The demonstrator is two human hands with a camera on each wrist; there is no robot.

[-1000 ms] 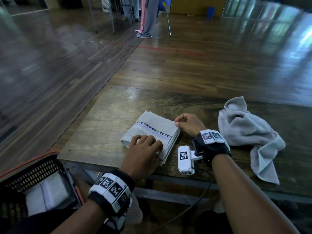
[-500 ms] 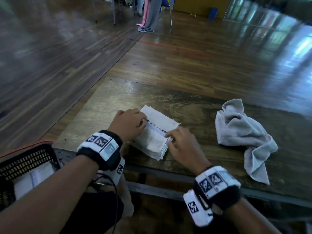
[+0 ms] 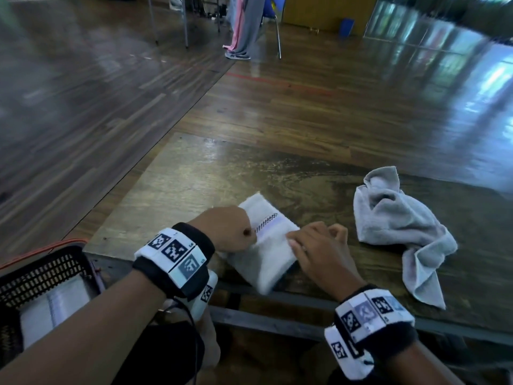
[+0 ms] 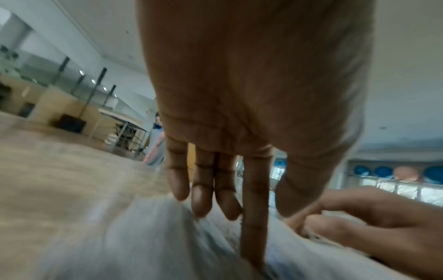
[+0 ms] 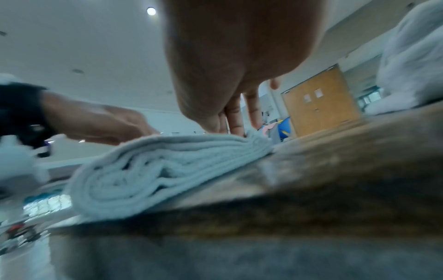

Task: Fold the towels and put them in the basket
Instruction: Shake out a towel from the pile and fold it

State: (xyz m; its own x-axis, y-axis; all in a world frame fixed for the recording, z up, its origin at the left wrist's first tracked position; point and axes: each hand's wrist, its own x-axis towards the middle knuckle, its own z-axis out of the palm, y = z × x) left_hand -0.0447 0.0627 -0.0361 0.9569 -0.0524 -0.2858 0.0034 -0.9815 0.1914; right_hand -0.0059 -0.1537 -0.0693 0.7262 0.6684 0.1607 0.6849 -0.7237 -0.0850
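Observation:
A folded white towel (image 3: 273, 254) with a checked stripe lies on the wooden table (image 3: 194, 190), its near corner hanging over the front edge. My left hand (image 3: 226, 229) rests on its left side; in the left wrist view the fingers (image 4: 203, 199) are nearly straight and press on the cloth (image 4: 143, 236). My right hand (image 3: 319, 245) holds the right edge, thumb on top, fingers (image 5: 239, 121) curled at the towel's (image 5: 155, 164) far end. A crumpled grey towel (image 3: 397, 220) lies to the right. The black mesh basket (image 3: 41, 270) stands low at the left with a folded towel (image 3: 52, 309) inside.
The table's metal front rail (image 3: 277, 323) runs below the hands. An orange cable (image 3: 41, 250) curves behind the basket. Far back on the wooden floor stand chair legs (image 3: 277, 43) and a person (image 3: 244, 29). The table's far half is bare wood.
My left hand went from the towel's near edge to its left side and my right hand came nearer. The folded towel has slid and turned toward the front edge, now overhanging it.

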